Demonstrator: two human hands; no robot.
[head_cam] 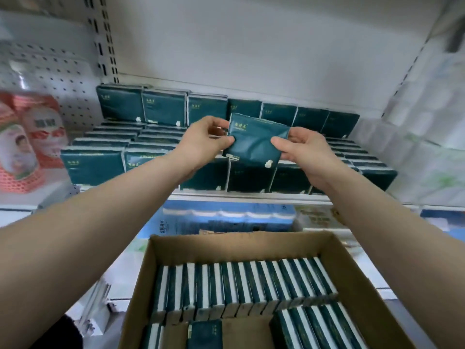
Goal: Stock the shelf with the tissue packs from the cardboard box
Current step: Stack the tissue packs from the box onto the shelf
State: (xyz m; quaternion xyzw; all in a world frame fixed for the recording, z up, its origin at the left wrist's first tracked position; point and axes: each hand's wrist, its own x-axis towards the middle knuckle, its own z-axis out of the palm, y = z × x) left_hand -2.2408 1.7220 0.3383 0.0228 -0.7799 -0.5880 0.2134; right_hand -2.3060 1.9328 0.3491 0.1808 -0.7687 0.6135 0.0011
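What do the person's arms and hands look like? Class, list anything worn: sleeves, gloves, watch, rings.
Nothing worn shows. The left forearm and right forearm are bare to the picture's edges, with no sleeve or cuff in sight. The left hand and right hand are ungloved, with no ring, watch or wristband visible. The thumbnails look short and unpainted.

cardboard box (pixel 239 244): near end cut off by the bottom edge; the lowest packs show only in part.
held tissue pack (pixel 254 142): gold print too small to read.
stocked packs (pixel 120 107): middle rows hidden behind the left hand (pixel 201 144), the right hand (pixel 304 152) and the held tissue pack.
red-and-white packages (pixel 27 144): blurred, cut by the left edge.
blue packs (pixel 226 220): lower part hidden behind the box wall.
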